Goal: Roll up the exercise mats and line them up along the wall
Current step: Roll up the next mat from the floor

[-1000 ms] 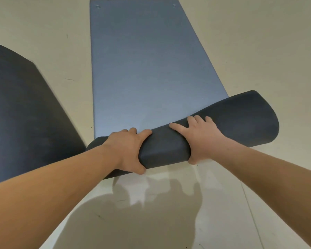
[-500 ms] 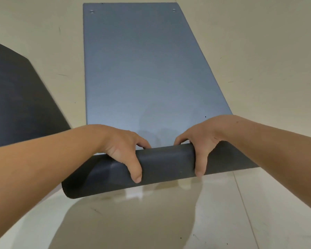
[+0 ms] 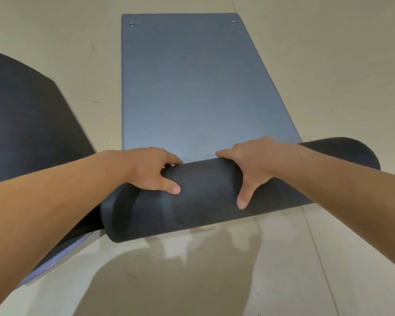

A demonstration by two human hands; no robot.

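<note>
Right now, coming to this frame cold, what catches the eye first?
A long blue-grey foam exercise mat lies flat on the pale tiled floor, its near end curled into a dark charcoal roll at centre. The left hand and right hand both grip that roll, fingers over its far side, thumbs on the near face. A second dark mat lies at left.

mat (image 3: 187,87) looks like foam rubber: top face blue-grey, matt, with a fine streaky grain, underside on the rolled part charcoal, matt and smooth; two small shiny eyelets (image 3: 132,25) at its far corners; second mat (image 3: 27,115) same dark matt foam; floor (image 3: 328,65) beige, smooth, semi-gloss, lightly scuffed.
</note>
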